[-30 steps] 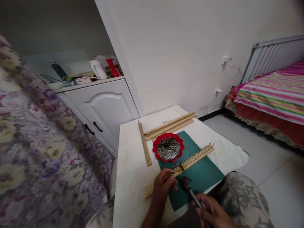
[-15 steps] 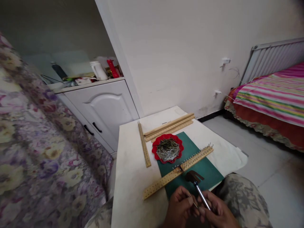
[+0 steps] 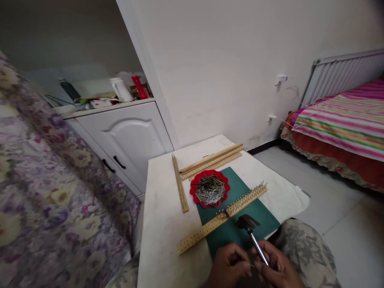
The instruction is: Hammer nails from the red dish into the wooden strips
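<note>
My right hand point(image 3: 277, 264) is closed around the shiny metal handle of a claw hammer point(image 3: 258, 247), its dark head pointing away from me over the green mat point(image 3: 267, 214). My left hand point(image 3: 232, 264) is pinched, with a thin nail point(image 3: 252, 265) mostly hidden at its fingertips, close to the right hand's fingers. Beyond the hammer, a wooden strip with rows of holes point(image 3: 198, 236) lies slantwise across the mat. Many nails point(image 3: 247, 198) stand in its right half. Loose nails point(image 3: 211, 190) fill a red scalloped dish point(image 3: 193, 193) behind the strip.
More wooden strips point(image 3: 211, 161) lie at the back of the white table point(image 3: 163, 224), and a narrow one point(image 3: 180, 186) lies left of the dish. A floral curtain point(image 3: 75, 192) and a white cabinet point(image 3: 132, 150) are on the left. A bed point(image 3: 348, 120) stands at right.
The view has shifted slightly. My fingertips have turned, so the nail that showed between my hands is now mostly covered. The hammer remains in my right hand.
</note>
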Motion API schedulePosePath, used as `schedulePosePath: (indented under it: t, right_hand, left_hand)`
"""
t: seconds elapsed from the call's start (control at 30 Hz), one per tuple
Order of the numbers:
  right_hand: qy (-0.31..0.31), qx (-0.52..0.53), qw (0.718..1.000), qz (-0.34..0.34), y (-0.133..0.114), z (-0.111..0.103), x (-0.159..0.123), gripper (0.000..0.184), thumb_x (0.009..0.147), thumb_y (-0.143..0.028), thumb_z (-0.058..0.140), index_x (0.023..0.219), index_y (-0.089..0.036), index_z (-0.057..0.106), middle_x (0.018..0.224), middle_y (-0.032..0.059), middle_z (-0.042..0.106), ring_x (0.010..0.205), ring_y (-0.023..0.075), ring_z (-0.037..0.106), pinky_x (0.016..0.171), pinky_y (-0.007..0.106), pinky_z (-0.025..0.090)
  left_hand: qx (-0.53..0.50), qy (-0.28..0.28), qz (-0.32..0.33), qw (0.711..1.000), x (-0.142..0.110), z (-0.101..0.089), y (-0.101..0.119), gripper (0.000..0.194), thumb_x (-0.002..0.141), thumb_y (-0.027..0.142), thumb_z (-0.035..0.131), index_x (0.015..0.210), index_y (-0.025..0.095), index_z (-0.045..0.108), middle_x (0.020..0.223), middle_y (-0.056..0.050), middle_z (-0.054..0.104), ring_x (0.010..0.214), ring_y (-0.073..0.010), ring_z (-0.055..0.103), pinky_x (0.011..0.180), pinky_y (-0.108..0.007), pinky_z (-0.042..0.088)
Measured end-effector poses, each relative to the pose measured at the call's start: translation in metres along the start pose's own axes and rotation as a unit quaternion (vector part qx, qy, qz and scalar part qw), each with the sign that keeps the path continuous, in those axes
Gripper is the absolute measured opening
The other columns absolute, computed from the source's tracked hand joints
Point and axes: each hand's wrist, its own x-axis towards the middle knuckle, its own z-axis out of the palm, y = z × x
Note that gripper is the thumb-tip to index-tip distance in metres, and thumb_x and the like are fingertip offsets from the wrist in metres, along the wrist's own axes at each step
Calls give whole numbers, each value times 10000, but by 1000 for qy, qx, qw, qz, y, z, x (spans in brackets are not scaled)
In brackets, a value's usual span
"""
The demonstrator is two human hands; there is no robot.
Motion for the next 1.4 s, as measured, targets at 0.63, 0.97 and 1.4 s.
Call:
schedulePosePath:
  t: [0.63, 0.97, 1.4]
  right_hand:
    - [-22, -101, 994, 43, 4, 6, -2, 398, 719, -597, 533, 781, -212, 451, 475, -84, 475, 303, 32, 246, 301, 161, 137]
    - [-22, -106, 994, 24, 2, 7, 1, 401, 715, -599, 536, 743, -214, 430, 457, -92, 457, 321, 37, 256, 332, 169, 147]
    - [-92, -100, 990, 28, -24, 19, 7, 368, 775, -551, 497, 840, -195, 430, 488, -93, 497, 261, 9, 257, 274, 140, 152]
  left_hand:
    - [354, 271, 91, 891, 21, -53, 17, 141, 778, 289, 532, 738, 192, 626, 657, 9, 591, 601, -127, 531, 579, -219, 380]
    - [364, 274, 112, 883, 28, -53, 16, 154, 788, 268, 518, 719, 192, 633, 705, -2, 565, 671, -138, 532, 634, -230, 381]
    - [389, 257, 109, 878, 31, -54, 15, 140, 780, 227, 509, 713, 192, 626, 687, 9, 542, 642, -122, 513, 606, -217, 345]
